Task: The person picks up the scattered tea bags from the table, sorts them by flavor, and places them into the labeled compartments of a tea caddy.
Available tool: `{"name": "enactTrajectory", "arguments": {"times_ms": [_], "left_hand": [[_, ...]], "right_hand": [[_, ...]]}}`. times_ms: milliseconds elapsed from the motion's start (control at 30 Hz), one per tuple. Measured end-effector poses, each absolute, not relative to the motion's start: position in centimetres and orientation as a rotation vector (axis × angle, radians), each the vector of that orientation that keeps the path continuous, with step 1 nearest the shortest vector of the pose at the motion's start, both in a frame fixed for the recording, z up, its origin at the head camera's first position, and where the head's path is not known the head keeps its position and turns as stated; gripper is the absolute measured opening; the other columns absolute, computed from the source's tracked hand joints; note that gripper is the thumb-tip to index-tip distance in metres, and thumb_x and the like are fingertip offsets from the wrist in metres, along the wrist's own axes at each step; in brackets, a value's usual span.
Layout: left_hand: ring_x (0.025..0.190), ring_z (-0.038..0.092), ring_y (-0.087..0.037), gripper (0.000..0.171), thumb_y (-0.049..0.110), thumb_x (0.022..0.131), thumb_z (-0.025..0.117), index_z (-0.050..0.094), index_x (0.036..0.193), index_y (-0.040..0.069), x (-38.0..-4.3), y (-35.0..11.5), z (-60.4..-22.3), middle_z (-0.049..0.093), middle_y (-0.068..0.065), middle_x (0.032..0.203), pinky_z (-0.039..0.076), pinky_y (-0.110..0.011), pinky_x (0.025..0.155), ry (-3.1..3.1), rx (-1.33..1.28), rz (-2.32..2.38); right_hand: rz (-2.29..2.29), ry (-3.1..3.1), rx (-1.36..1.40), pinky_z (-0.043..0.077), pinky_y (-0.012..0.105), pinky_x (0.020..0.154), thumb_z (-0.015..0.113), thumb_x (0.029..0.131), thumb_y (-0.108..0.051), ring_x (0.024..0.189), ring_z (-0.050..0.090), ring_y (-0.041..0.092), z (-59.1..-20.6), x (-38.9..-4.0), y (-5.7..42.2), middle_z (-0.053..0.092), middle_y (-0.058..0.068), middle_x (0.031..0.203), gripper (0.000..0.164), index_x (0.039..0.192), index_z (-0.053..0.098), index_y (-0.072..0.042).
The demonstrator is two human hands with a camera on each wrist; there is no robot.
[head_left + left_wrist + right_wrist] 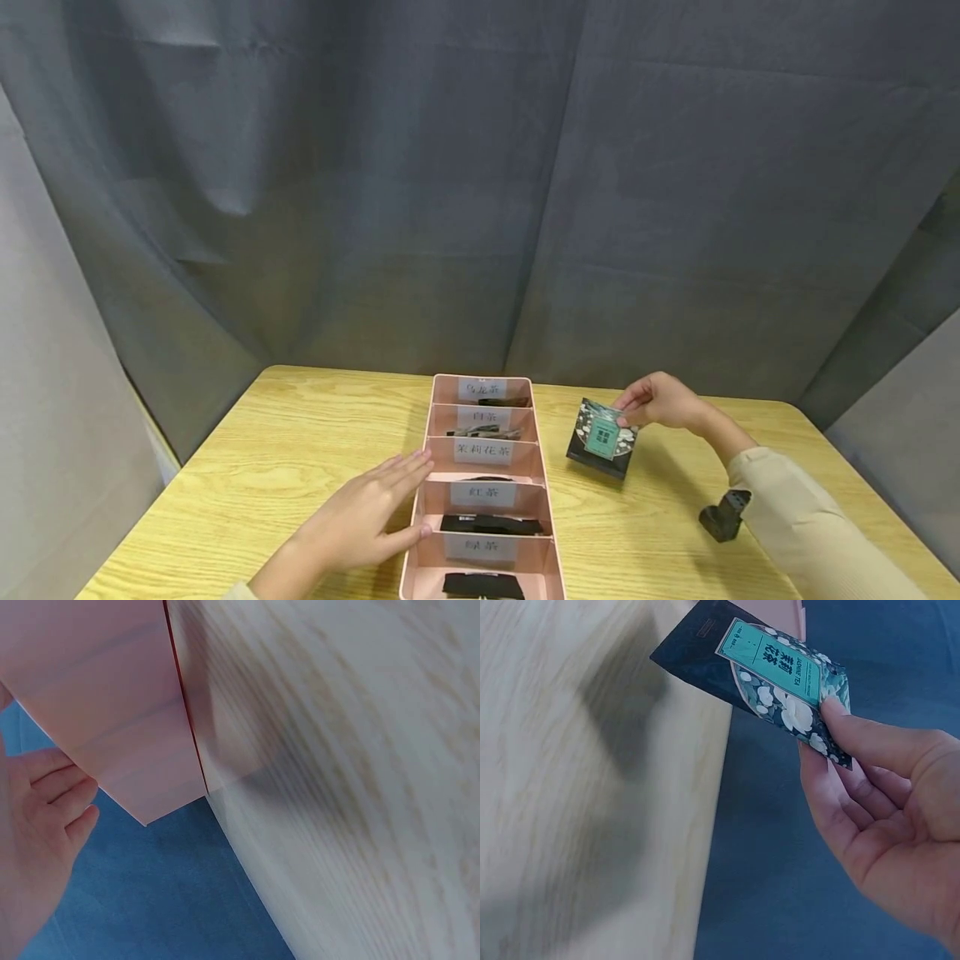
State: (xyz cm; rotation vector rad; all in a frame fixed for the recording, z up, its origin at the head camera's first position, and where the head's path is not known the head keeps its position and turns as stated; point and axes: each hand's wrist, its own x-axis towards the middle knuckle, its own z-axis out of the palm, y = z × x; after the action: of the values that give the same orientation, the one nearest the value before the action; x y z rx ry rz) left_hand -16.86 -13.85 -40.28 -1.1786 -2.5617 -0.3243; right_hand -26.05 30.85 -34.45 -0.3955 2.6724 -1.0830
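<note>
My right hand point(660, 404) pinches a jasmine tea bag packet point(602, 439) by its upper right corner, above the table and to the right of a pink divided box point(545, 467). In the right wrist view, the thumb lies over the packet's flowered front point(780, 682), with a green label and dark lower end. My left hand point(367, 512) rests against the box's left side, fingertips at the rim and thumb apart from the fingers. The left wrist view shows those fingers along the box's pink wall point(135, 742).
Labelled compartments run down the box. Dark packets point(491, 524) lie in the red tea section, another packet point(483, 585) in the front one, and several point(487, 432) further back. A small black object point(723, 517) is beside the right sleeve. A dark curtain point(450, 208) hangs behind the wooden table point(315, 442).
</note>
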Motion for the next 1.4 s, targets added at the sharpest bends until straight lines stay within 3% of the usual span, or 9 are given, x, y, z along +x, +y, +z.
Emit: {"name": "enactTrajectory", "arguments": {"times_ms": [467, 733, 900, 1200, 1400], "left_hand": [[0.138, 0.045, -0.024, 0.064, 0.044, 0.092, 0.058, 0.049, 0.140, 0.002, -16.8, -13.8, -40.3, 0.047, -0.014, 0.148, 0.043, -0.041, 0.112, -2.587, -1.171, -0.347], [0.139, 0.044, -0.024, 0.064, 0.045, 0.092, 0.057, 0.048, 0.140, 0.003, -16.9, -13.9, -40.3, 0.046, -0.014, 0.149, 0.043, -0.042, 0.111, -2.606, -1.162, -0.343], [0.139, 0.044, -0.024, 0.064, 0.045, 0.092, 0.057, 0.048, 0.140, 0.003, -16.9, -13.9, -40.3, 0.046, -0.014, 0.149, 0.042, -0.041, 0.112, -2.609, -1.158, -0.336], [0.138, 0.045, -0.025, 0.065, 0.044, 0.091, 0.059, 0.048, 0.140, 0.002, -17.1, -14.1, -40.3, 0.047, -0.014, 0.148, 0.042, -0.041, 0.112, -2.594, -1.157, -0.329], [0.138, 0.045, -0.026, 0.064, 0.044, 0.092, 0.059, 0.049, 0.139, 0.002, -17.1, -13.9, -40.3, 0.047, -0.015, 0.148, 0.043, -0.042, 0.112, -2.595, -1.170, -0.342]], "right_hand": [[-1.016, 2.709, -0.565, 0.060, 0.024, 0.068, 0.075, 0.079, -0.005, 0.075, 0.070, 0.009, -30.2, -24.8, 28.2, 0.075, 0.014, 0.087, 0.021, 0.097, 0.071, 0.004], [-0.971, 2.730, -0.717, 0.061, 0.026, 0.068, 0.075, 0.079, -0.004, 0.072, 0.069, 0.007, -28.3, -24.1, 25.4, 0.075, 0.013, 0.084, 0.018, 0.095, 0.072, 0.003], [-0.958, 2.713, -0.800, 0.059, 0.019, 0.066, 0.075, 0.079, -0.003, 0.073, 0.070, 0.008, -27.8, -24.0, 23.6, 0.075, 0.013, 0.085, 0.017, 0.094, 0.073, 0.002], [-0.935, 2.687, -0.902, 0.060, 0.022, 0.066, 0.075, 0.078, -0.001, 0.074, 0.071, 0.013, -27.6, -24.4, 20.2, 0.075, 0.013, 0.085, 0.015, 0.093, 0.073, 0.001], [-0.833, 2.698, -0.957, 0.059, 0.019, 0.066, 0.076, 0.077, -0.001, 0.073, 0.070, 0.009, -28.0, -24.7, 17.9, 0.076, 0.009, 0.084, 0.012, 0.089, 0.075, -0.003]]}}
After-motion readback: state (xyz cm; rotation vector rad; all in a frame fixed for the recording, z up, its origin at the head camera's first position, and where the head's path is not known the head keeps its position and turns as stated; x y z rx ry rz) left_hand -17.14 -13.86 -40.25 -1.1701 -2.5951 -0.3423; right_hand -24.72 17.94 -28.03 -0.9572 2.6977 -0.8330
